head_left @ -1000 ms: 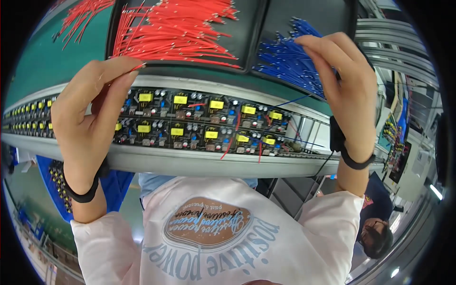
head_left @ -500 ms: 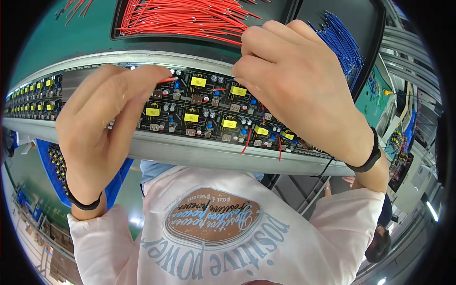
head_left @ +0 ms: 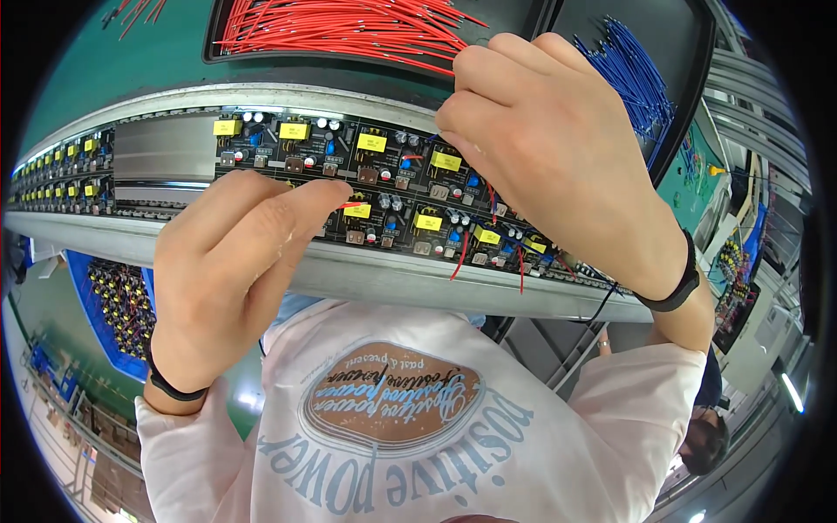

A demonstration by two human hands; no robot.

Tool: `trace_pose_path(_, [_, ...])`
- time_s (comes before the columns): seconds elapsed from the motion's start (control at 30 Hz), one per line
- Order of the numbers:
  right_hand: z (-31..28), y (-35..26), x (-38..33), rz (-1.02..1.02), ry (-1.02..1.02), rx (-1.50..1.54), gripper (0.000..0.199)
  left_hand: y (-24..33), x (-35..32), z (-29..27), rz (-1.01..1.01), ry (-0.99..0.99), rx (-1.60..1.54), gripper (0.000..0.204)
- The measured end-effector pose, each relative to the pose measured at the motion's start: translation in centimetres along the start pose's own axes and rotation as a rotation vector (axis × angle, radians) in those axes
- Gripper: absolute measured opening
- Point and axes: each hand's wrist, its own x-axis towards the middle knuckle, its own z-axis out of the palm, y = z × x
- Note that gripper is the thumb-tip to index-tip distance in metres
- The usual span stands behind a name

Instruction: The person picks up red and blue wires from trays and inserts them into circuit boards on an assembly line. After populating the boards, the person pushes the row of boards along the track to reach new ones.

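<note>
My left hand (head_left: 240,261) is closed in a pinch on a short red wire (head_left: 353,205), whose end pokes out over the near row of circuit boards (head_left: 392,228). Black boards with yellow blocks, blue discs and small silver cylinders fill two rows on the metal rail. Over the far row, toward the right, hovers my right hand (head_left: 558,148), fingers curled and thumb pressed in. What its fingertips hold is mostly hidden; a thin dark end shows beside them. Red wires (head_left: 459,254) stick out from some boards below that hand.
A black tray (head_left: 340,54) behind the rail holds a heap of red wires (head_left: 340,30) and a bundle of blue wires (head_left: 632,78). Below the rail at left stands a blue bin (head_left: 83,301) with wired boards. Another person (head_left: 706,436) is at lower right.
My left hand has moved right and nearer, taking the red wire from the far board row to the near one. My right hand stays almost in place, still closed.
</note>
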Motion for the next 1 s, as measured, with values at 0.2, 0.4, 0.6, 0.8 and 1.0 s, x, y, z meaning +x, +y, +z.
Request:
trace_pose_path(0.2, [-0.6,-0.2,0.2,-0.038,-0.048,-0.004,0.011,0.4,-0.3,0.6,0.001,0.0,0.013,0.033])
trace_pose_path(0.4, [-0.6,-0.6,0.2,-0.097,-0.095,-0.089,0.01,0.4,-1.1,1.3,-0.015,0.035,0.026,0.031])
trace_pose_path(0.6, [-0.4,-0.8,0.4,-0.119,-0.072,-0.074,0.009,0.6,-1.0,2.1,0.062,0.104,0.051,0.029])
trace_pose_path(0.8, [-0.9,-0.9,0.2,-0.062,-0.045,0.002,0.012,1.4,-1.1,3.1,0.035,0.114,0.035,0.027])
trace_pose_path(1.0, [-3.2,0.6,-2.1,0.145,0.108,0.084,0.015,2.0,-1.7,3.8,0.037,0.071,0.105,0.023])
